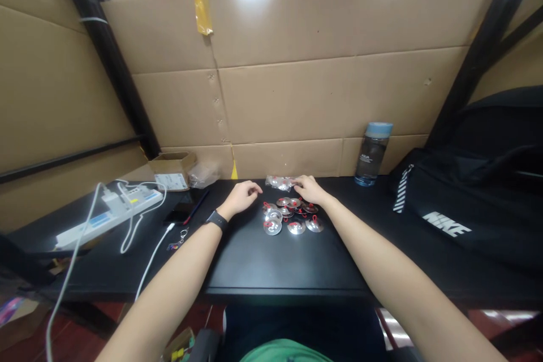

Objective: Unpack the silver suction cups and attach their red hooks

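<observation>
A loose cluster of small, shiny finger cymbals (272, 227) with red cord loops lies on the black table. Several overlap, and a few lie at the near side of the cluster. Just behind them is a clear plastic bag (278, 182) with more shiny discs inside. My right hand (311, 189) is at the bag's right end, its thumb and fingertips closed on the edge. To the left of the bag, my left hand (241, 198) hovers low or rests at the table, fingers loosely bent and apart, holding nothing. A dark watch is on my left wrist.
A water bottle (373, 154) and a black bag (466, 198) stand on the right. At left are a power strip (110, 218) with white cables, a phone (180, 213), a keyring (178, 240) and a small cardboard box (172, 169). Cardboard walls (288, 96) enclose the back.
</observation>
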The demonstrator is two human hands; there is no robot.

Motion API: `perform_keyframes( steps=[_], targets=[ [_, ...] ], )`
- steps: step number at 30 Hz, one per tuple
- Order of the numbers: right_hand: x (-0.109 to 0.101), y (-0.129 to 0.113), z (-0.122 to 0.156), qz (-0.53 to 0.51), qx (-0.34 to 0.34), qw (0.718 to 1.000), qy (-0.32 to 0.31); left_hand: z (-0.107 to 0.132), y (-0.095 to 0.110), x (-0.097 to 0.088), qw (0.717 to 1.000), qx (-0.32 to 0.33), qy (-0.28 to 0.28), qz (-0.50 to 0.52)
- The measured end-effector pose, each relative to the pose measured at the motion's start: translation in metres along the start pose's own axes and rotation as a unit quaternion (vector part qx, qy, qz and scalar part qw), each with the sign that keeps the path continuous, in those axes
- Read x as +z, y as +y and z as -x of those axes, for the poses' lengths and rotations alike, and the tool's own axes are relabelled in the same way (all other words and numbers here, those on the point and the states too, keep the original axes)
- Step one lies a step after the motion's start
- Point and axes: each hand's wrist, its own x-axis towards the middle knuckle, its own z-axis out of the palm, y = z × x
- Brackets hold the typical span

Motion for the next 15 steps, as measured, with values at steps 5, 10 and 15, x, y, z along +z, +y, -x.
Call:
perform_keyframes(
  steps=[5,10,15],
  targets=[
    [0.004,-0.01,0.001,0.101,0.03,0.993,-0.055,0.0,0.0,0.002,1.0,0.001,-0.007,0.0],
    [0.01,-0.016,-0.004,0.119,0.027,0.987,-0.107,0.001,0.003,0.002,0.999,-0.009,-0.026,-0.017],
    [0.008,-0.019,-0.004,0.134,-0.003,0.989,-0.058,0.002,0.001,0.002,0.999,-0.024,-0.029,-0.018]
  ],
)
